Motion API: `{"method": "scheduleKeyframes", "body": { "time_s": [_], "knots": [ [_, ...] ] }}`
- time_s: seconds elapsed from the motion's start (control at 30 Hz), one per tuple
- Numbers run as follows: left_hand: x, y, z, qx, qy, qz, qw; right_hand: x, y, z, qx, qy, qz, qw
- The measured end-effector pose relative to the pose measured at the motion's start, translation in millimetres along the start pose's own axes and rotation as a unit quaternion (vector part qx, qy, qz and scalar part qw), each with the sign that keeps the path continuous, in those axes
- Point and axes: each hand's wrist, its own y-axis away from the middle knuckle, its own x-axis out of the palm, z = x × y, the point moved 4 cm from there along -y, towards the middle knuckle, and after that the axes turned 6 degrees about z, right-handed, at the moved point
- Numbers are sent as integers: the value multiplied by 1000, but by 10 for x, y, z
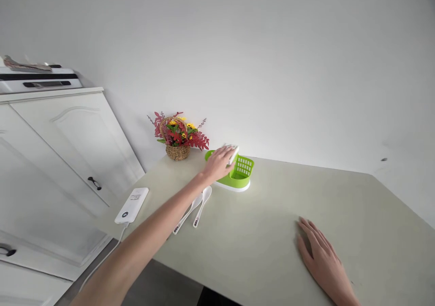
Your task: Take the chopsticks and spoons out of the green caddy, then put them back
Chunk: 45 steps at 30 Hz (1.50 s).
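Observation:
My left hand (219,163) reaches out to a green plastic caddy (233,182) with slotted walls and a white base, standing near the wall. Its fingers close over a white, block-shaped piece (234,153) at the caddy's middle. Whether that piece is loose or part of the caddy, I cannot tell. Under my left forearm, two white spoons (203,205) lie on the table, one partly covered. My right hand (319,254) rests palm down on the table at the right, fingers stretched and holding nothing.
A wicker basket (178,152) of artificial flowers stands behind the spoons. To the left, a white power bank (132,205) with a cable lies on the table (258,242). White cabinets (78,152) flank the table's left side, with a white case (41,81) on top.

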Motion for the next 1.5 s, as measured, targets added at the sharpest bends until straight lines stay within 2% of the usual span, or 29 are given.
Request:
{"method": "scheduleKeyframes", "body": {
  "time_s": [0.17,0.33,0.6,0.87,0.93,1.0,1.1,1.17,1.23,1.27,1.33,1.4,1.43,1.5],
  "knots": [
    [-81,171,493,-42,-39,2,998,-18,2,14,9,-2,9,1000],
    [-186,355,734,-64,-58,20,996,-23,0,20,7,0,6,1000],
    [-352,560,805,-97,-33,42,994,-25,19,23,10,-7,9,1000],
    [-436,637,725,-88,-21,39,995,-15,10,9,10,-4,15,1000],
    [-518,693,662,-86,-18,5,996,-15,11,6,10,-4,14,1000],
    [-632,787,615,-110,-13,-61,992,-15,14,-3,12,-4,12,1000],
    [-770,1001,605,-203,-3,-163,965,-16,21,-11,7,-5,11,1000],
    [-786,1166,621,-266,5,-188,945,-19,24,-11,2,-5,10,1000],
    [-718,1324,642,-313,21,-150,938,-23,27,-7,0,-2,9,1000],
    [-647,1400,652,-332,36,-102,937,-25,28,-4,0,-1,10,1000],
    [-455,1566,661,-368,62,37,927,-25,29,2,2,-2,14,1000],
    [-276,1747,651,-398,65,152,903,-24,30,5,4,-3,17,1000],
    [-214,1830,645,-411,53,182,892,-25,32,6,4,-3,16,1000],
    [-144,1964,639,-431,18,201,879,-27,34,6,3,-1,14,1000]
  ]
}}
